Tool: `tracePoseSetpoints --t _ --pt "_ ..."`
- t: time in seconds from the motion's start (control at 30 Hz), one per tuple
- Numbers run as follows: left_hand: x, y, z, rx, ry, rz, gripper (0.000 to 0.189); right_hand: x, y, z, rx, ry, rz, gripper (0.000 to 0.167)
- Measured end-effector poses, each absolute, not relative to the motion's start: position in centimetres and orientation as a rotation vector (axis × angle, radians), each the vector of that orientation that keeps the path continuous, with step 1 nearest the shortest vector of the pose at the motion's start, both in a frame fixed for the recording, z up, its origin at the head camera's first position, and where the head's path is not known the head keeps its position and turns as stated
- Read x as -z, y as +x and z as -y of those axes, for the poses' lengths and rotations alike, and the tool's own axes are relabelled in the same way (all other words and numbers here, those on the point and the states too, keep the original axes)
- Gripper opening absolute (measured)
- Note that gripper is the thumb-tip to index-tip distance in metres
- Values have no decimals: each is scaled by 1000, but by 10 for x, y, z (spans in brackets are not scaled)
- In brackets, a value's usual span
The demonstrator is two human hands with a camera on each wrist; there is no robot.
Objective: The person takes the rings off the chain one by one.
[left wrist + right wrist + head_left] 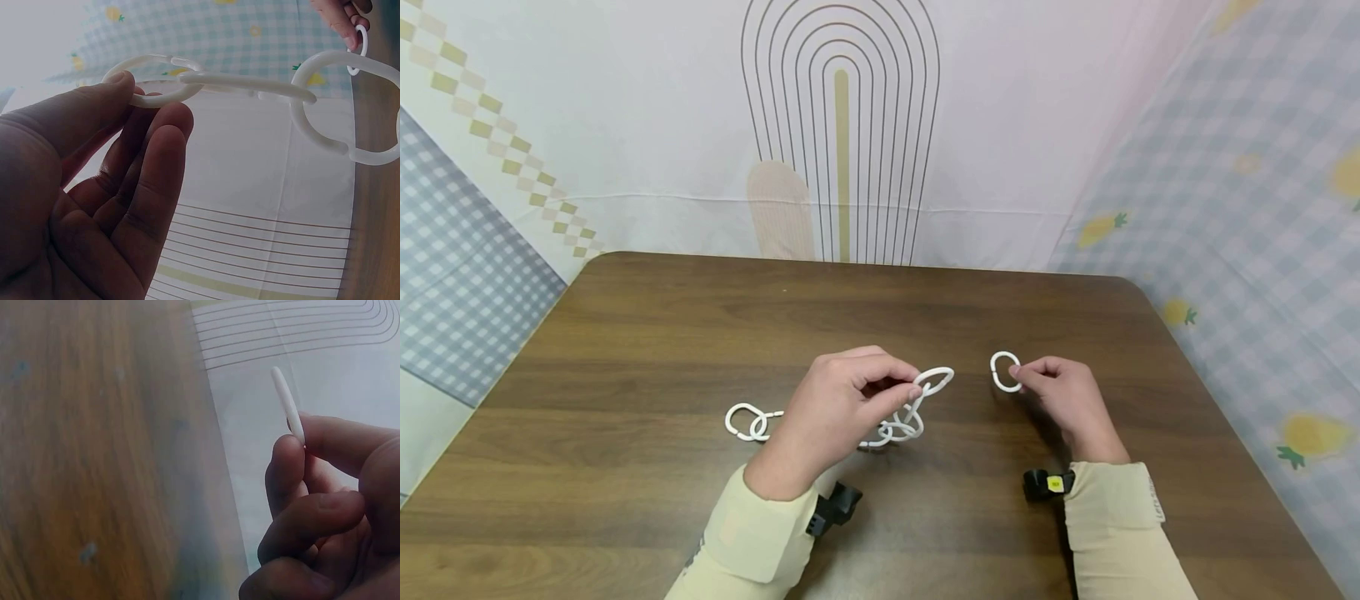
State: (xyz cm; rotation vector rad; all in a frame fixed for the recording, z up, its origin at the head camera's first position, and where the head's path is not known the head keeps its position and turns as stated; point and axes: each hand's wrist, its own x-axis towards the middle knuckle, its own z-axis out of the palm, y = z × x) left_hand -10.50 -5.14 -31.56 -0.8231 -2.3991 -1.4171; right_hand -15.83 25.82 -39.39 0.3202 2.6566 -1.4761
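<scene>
Between thumb and fingers, my left hand [838,408] pinches the end ring of a chain of white plastic links [910,427]. From that ring the chain hangs down to the table, and part of it is hidden behind the hand. Its other links [747,422] lie to the left of the hand. The left wrist view shows the held ring [165,99] joined to another link [250,85]. Off to the right, my right hand [1067,400] pinches a single loose white link [995,372] by its edge, apart from the chain. Edge-on, that link [287,403] stands above the fingertips.
The brown wooden table [647,333] has rounded far corners. A white patterned cloth [1015,125] hangs behind it, with checked cloth [1225,208] on the right side. Black wrist cameras [835,508] are strapped at both cuffs.
</scene>
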Motion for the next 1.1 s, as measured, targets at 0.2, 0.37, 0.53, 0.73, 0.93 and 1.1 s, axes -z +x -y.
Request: tracePoseSetpoints --t 0.2,0.37,0.53,0.73,0.93,1.1 --pt "314 -104 51 1423 -820 2399 5 398 -160 -264 1477 345 -2622 37" --pt "314 -104 52 1425 -815 2401 5 399 -160 -270 1444 370 -2589 34" --pt "314 -104 52 1421 -814 2402 6 400 -159 -272 1353 378 -2632 32" --pt "314 -104 51 1410 -814 2406 5 402 -159 -274 1259 346 -2699 32" --pt "314 -104 52 1415 -815 2407 5 404 -160 -277 1231 363 -2684 32" --pt "313 -104 52 1416 -818 2407 5 405 -161 -279 1224 374 -2666 31"
